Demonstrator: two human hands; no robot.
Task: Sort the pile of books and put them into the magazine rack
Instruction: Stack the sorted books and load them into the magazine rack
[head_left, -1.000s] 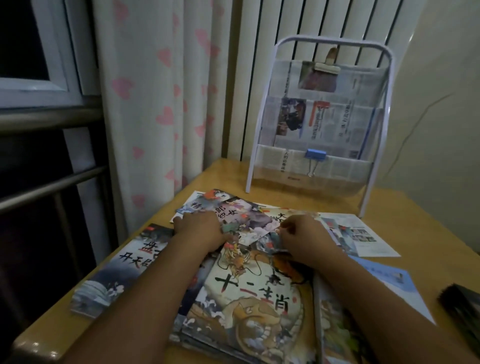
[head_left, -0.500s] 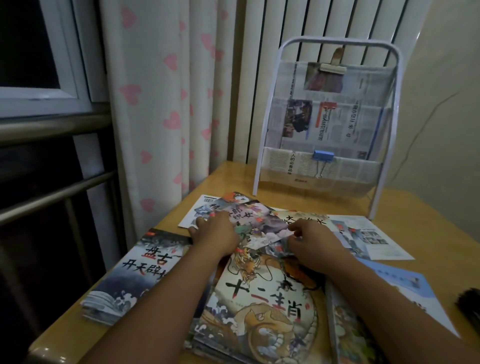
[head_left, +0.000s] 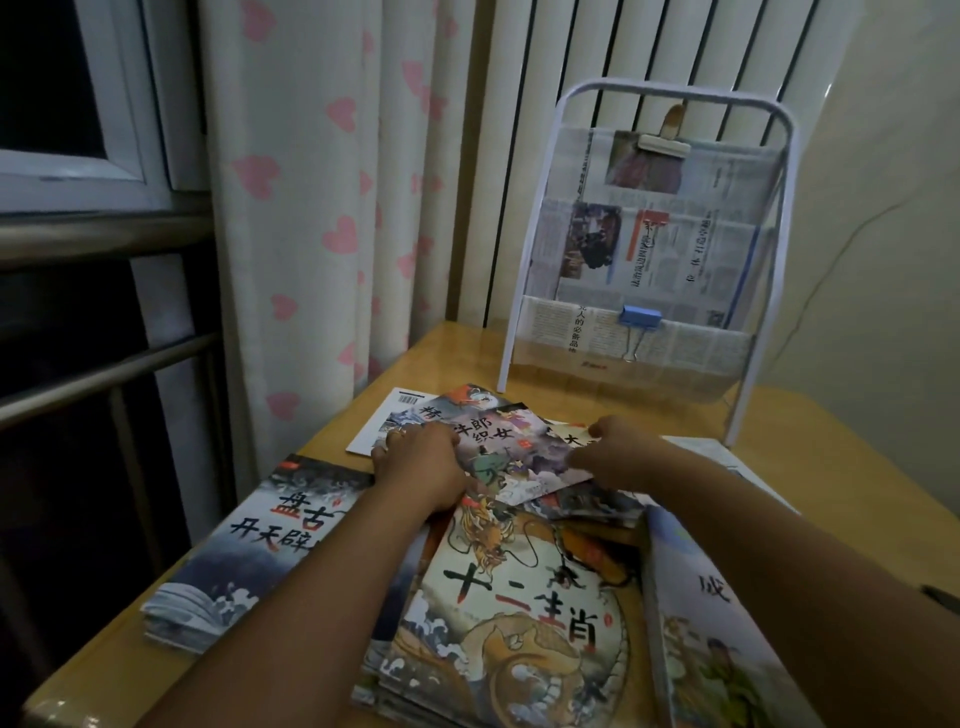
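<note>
- The person's left hand (head_left: 423, 465) and right hand (head_left: 621, 457) sit at mid-frame, each closed on one side of a purple-grey picture book (head_left: 514, 454).
- The left hand grips the book's left edge; the right pinches its right edge, thumb on top. The book looks tilted, its near edge over the books below, though I cannot tell if it is fully clear of them.
- The pile spreads across the wooden table (head_left: 810, 467) in the lower half of the frame: a dragon-cover book (head_left: 519, 613) at lower centre, a dark wave-cover book (head_left: 249, 551) at lower left, a pale one (head_left: 727, 649) at lower right, and more under the hands.
- The white magazine rack (head_left: 649, 249) stands at upper right, beyond the pile, near the table's far edge. Its pockets hold newspaper, with a blue clip (head_left: 640, 317) on the lowest one.
- This looks like the sorting step, early on: no picture book sits in the rack yet.
- Next, I judge, the held book needs lifting free, turning upright, and carrying forward to a pocket without dragging its neighbours.
</note>
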